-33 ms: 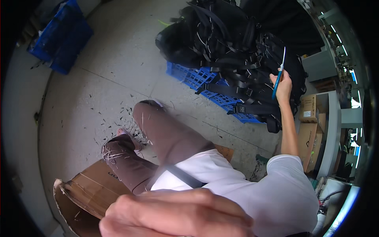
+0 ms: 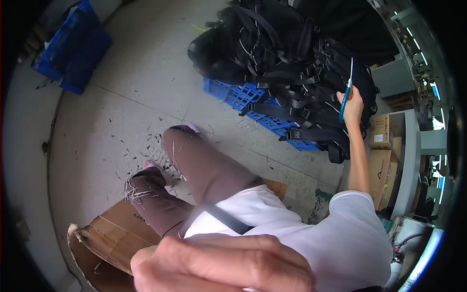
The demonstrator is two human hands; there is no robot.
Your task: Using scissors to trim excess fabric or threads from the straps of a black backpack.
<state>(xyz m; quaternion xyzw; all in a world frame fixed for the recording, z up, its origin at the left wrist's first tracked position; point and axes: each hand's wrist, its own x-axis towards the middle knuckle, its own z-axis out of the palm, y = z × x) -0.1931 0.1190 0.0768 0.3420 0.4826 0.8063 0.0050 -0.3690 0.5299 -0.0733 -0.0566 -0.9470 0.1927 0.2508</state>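
My right hand [image 2: 354,108] is raised on an outstretched arm at the right, closed around slim scissors with teal handles [image 2: 345,104]. Their thin, pale blade points up and away from me, in front of a big heap of black bags with straps [image 2: 287,63]. Large and close at the bottom edge is my left hand [image 2: 224,265], its fingers curled together. Whatever those fingers hold, if anything, is hidden. Pale thread scraps [image 2: 137,191] cling to the knee of my brown trousers.
The black bags lie over blue plastic crates [image 2: 233,93]. An open cardboard box [image 2: 114,228] stands at the lower left, and another blue crate [image 2: 78,53] at the far left. Dark clippings [image 2: 129,155] litter the floor. Cardboard boxes [image 2: 381,131] sit by a shelf on the right.
Both hands appear slightly further right in the picture, while the background has shifted a little left. The scissors remain in my right hand.
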